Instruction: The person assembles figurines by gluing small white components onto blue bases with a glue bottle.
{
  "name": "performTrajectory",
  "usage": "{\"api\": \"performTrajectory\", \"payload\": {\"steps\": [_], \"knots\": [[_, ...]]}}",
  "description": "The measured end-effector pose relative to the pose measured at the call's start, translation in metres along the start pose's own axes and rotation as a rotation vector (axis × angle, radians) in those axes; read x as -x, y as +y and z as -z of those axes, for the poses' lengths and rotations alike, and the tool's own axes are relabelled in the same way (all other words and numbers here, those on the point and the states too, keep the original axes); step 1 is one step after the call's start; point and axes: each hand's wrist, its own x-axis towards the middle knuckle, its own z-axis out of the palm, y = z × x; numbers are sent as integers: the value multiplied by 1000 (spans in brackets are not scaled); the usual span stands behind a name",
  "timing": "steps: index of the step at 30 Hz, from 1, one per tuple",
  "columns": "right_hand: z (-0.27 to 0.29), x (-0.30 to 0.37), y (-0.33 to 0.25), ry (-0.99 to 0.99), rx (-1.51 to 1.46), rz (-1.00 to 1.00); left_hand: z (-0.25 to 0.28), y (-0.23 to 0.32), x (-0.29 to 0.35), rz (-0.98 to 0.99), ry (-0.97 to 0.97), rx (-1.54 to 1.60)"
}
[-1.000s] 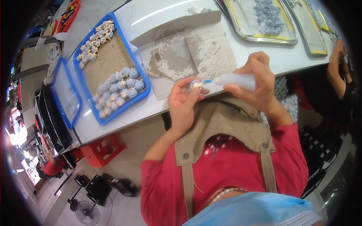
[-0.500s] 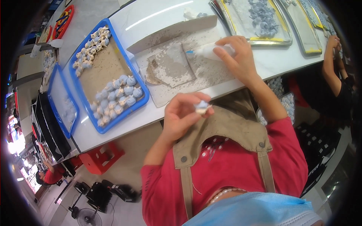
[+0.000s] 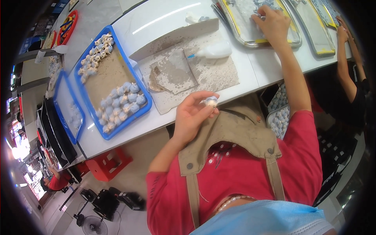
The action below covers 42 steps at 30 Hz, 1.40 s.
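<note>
My left hand (image 3: 191, 115) pinches a small cream and blue figurine (image 3: 211, 102) between thumb and fingers, just off the table's near edge. Over at the far right, my right hand (image 3: 274, 25) reaches into a metal tray (image 3: 250, 42) edged in yellow. Its thumb and fingertips are drawn together at the small blue-grey pieces (image 3: 266, 4) there; what they grip, if anything, is hidden. A white squeeze bottle (image 3: 217, 51) with a blue nozzle lies on its side on stained cardboard (image 3: 225, 74), between my two hands.
Left of the cardboard stands a blue tray (image 3: 149, 102) with several cream and blue figurines (image 3: 121, 102). A second blue tray (image 3: 74, 139) sits farther left. Another metal tray (image 3: 325, 53) is at the right, near another person's arms (image 3: 346, 66). A red stool (image 3: 107, 164) stands below the table.
My right hand has let go of the squeeze bottle, which now lies on the cardboard, and has moved right and away to the metal tray. The figurine remains in my left hand, slightly turned.
</note>
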Motion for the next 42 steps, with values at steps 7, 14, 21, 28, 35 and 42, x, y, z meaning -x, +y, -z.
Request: {"api": "performTrajectory", "payload": {"steps": [7,14,21,28,35,42], "knots": [[71,30,-80,-250,-1024,247,0,-7,-3,40,207,99],[104,60,-126,-328,-1080,543,-1,-12,-2,-73,212,105],[109,65,-144,-235,-867,652,4,-11,2,-107,246,24],[108,74,-148,-193,-908,465,3,-10,3,-153,253,5],[106,98,-154,-44,-807,307,2,-14,1,-201,245,-71],[110,95,-153,-44,-791,332,0,-12,5,-164,259,-162]]}}
